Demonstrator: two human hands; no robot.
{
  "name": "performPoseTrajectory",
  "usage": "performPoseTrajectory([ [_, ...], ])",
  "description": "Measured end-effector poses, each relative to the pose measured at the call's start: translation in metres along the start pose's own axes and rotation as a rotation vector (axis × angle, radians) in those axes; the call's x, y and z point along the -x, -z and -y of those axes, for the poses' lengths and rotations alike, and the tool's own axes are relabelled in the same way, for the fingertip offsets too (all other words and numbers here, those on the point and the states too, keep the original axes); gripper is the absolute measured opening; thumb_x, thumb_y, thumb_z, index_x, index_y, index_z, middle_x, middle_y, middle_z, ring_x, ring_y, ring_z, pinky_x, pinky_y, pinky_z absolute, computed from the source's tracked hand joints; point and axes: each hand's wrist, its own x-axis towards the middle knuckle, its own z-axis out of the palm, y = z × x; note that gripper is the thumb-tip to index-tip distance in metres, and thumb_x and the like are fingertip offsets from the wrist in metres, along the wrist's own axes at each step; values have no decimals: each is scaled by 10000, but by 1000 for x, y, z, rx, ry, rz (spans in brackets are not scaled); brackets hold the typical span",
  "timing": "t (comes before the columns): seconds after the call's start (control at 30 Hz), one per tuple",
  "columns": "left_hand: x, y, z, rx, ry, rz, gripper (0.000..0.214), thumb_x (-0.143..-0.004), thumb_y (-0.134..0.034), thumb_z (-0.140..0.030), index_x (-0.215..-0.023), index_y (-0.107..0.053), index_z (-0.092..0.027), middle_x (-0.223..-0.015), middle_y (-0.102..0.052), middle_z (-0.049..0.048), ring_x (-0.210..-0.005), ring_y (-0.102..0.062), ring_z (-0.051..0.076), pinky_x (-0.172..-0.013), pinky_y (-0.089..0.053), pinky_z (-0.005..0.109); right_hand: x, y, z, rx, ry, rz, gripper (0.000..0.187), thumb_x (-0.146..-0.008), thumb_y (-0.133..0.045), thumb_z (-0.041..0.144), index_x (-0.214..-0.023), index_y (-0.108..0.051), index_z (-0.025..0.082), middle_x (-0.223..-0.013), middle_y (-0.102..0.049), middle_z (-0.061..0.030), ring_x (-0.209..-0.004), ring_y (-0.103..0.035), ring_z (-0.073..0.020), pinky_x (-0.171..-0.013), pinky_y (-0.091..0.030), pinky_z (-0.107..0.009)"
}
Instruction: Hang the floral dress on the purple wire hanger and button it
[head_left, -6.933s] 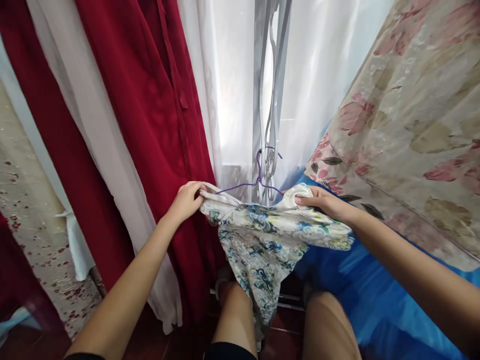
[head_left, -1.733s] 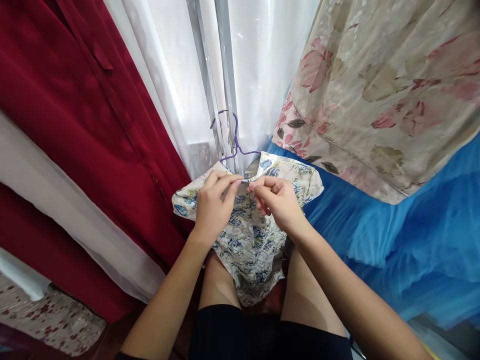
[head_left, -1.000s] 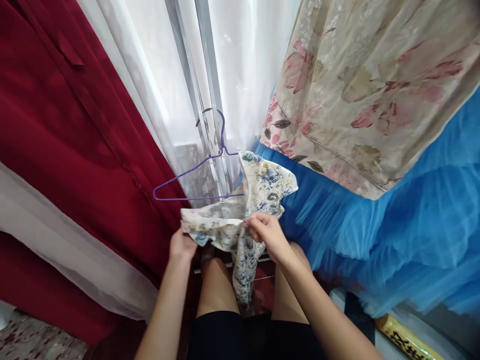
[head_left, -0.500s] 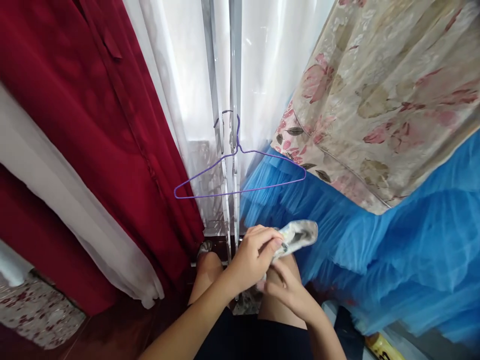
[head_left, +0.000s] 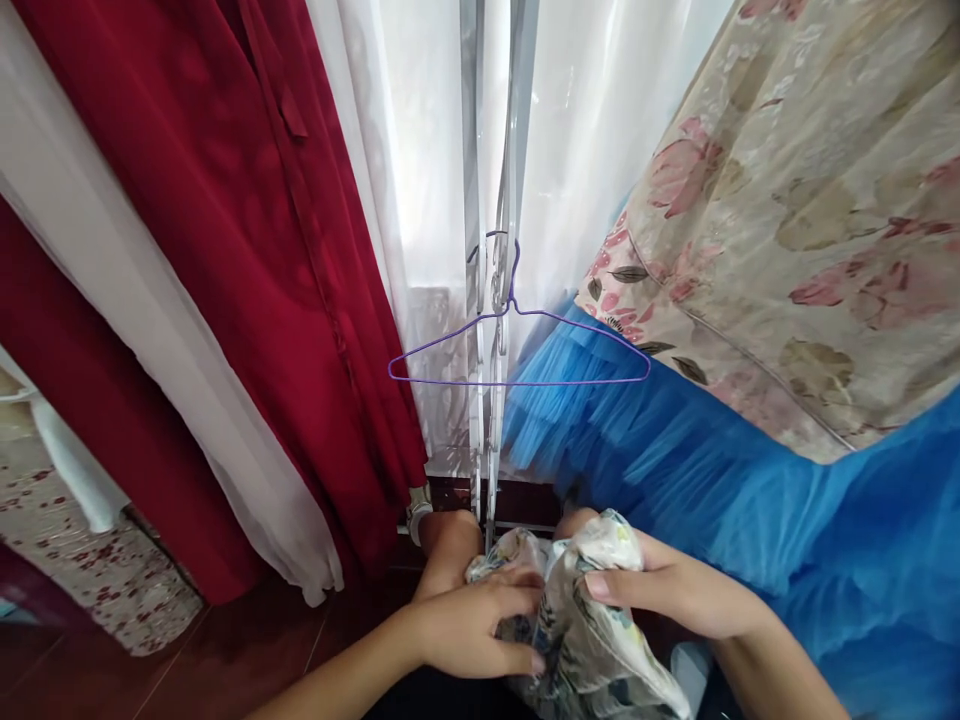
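A crumpled pale cloth (head_left: 600, 625) with dark and yellowish print lies bunched over my lap. My left hand (head_left: 480, 625) is closed around its left side, thumb and fingers pressing into the folds. On the other side my right hand (head_left: 667, 585) grips the upper right edge, thumb in front and fingers hidden behind the fabric. A purple wire hanger (head_left: 577, 383) hangs bare from the rack in front of me, above both hands and not touched by them.
White metal uprights (head_left: 480, 430) stand in the middle. Dark red drapes (head_left: 330, 330) hang to the left. At right hang a floral cloth (head_left: 750, 260) and blue tulle (head_left: 720, 480). Brown floor tiles (head_left: 247, 640) show at lower left.
The cloth, a small bundle between my hands before, is now spread wider and lower. My hands have moved apart, the right one up and right. The view has shifted left.
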Motion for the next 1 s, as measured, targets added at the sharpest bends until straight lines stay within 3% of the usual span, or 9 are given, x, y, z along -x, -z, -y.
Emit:
performPoseTrajectory([
  [0.13, 14, 29, -9, 102, -30, -137, 255, -882, -479, -238, -637, -538, -197, -936, -656, 86, -1033, -567, 251, -1018, -431, 406, -3, 3, 34, 164, -3, -5, 244, -831, -787, 404, -919, -768, 176, -874, -719, -41, -791, -629, -189, -751, -528, -285],
  [0.27, 34, 47, -17, 297, 132, 21, 133, -862, -548, -320, -835, -615, -208, -839, -615, 15, -835, -565, 194, -809, -470, 303, -9, 10, 44, 139, 10, -63, 209, -803, -810, 361, -850, -772, 161, -823, -749, -38, -712, -649, -176, -688, -533, -261],
  [0.4, 55, 41, 4, -28, 210, 92, 321, -852, -664, -527, -920, -710, -216, -821, -662, 15, -763, -578, 190, -754, -453, 280, -13, 26, 47, 163, 43, -272, 247, -737, -855, 365, -816, -763, 151, -782, -758, -54, -671, -667, -195, -636, -537, -267],
  [0.5, 67, 73, 31, -361, 244, -139, 363, -907, -599, -546, -819, -734, -221, -775, -675, 39, -793, -578, 210, -811, -428, 305, -22, 45, 52, 195, 62, -450, 313, -710, -861, 408, -856, -771, 146, -799, -768, -81, -675, -683, -230, -602, -539, -290],
  [0.6, 73, 141, 45, -688, 321, -449, 277, -942, -560, -453, -957, -771, -273, -949, -737, 73, -969, -564, 267, -942, -380, 394, -44, 59, 57, 278, 113, -476, 363, -729, -825, 462, -908, -778, 150, -821, -774, -92, -693, -691, -258, -595, -545, -317],
  [0.7, 73, 207, 38, -892, 353, -619, 285, -953, -527, -393, -1060, -761, -272, -1070, -741, 91, -1020, -520, 289, -972, -362, 469, -77, 67, 61, 383, 248, -522, 390, -750, -788, 450, -1006, -771, 157, -904, -785, -96, -757, -693, -269, -650, -556, -337],
  [0.77, 70, 234, 24, -971, 301, -706, 319, -978, -485, -379, -1148, -735, -278, -1207, -723, 98, -1087, -499, 307, -989, -360, 513, -97, 74, 62, 514, 363, -617, 380, -782, -737, 432, -1045, -760, 159, -966, -784, -96, -817, -686, -272, -698, -546, -341],
  [0.87, 61, 244, -1, -1069, 167, -788, 344, -996, -452, -338, -1228, -698, -273, -1366, -662, 108, -1256, -447, 348, -1041, -337, 571, -120, 85, 57, 763, 375, -760, 313, -832, -638, 440, -834, -740, 144, -799, -755, -83, -733, -651, -255, -634, -476, -315],
  [1.0, 38, 230, -31, -1107, 11, -768, 299, -995, -424, -253, -1109, -698, -218, -1422, -621, 103, -1408, -375, 326, -1122, -306, 562, -135, 83, 40, 934, 307, -820, 388, -880, -569, 460, -633, -639, 169, -618, -670, -71, -611, -606, -230, -544, -354, -292],
])
